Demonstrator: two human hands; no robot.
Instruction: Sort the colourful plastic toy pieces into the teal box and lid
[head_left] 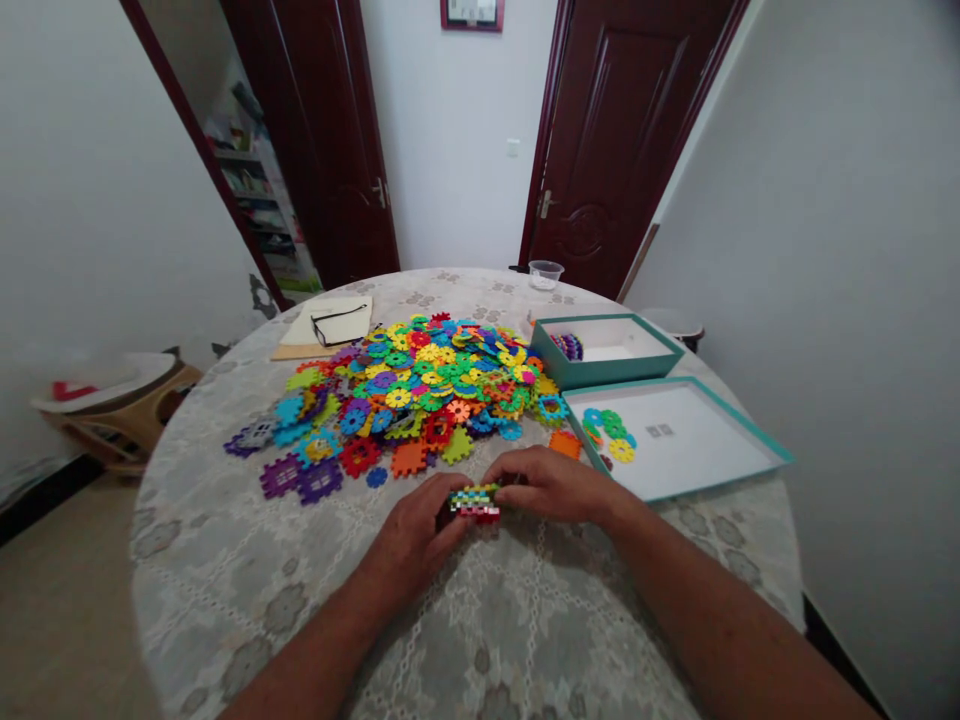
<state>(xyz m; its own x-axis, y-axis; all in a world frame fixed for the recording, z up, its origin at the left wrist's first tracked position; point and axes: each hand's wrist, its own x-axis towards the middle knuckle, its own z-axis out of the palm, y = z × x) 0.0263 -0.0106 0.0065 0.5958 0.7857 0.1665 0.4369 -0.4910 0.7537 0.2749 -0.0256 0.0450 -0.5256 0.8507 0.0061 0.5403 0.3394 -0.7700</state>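
Between my two hands, close to the table top, is a small stack of toothed plastic building pieces in yellow, green, white and red. My left hand grips its left end, thumb in front and fingers behind. At the right end, my right hand has its thumb and fingers closed on the same stack. Just beyond the hands lies a large heap of colourful plastic pieces, round notched discs and square toothed plates mixed. An orange square plate and a blue disc lie at its near edge.
To the right stand a teal box with striped discs inside and its shallow lid holding several discs. Eyeglasses rest on paper at the back left. A clear plastic bowl sits at the far edge of the round, cloth-covered table.
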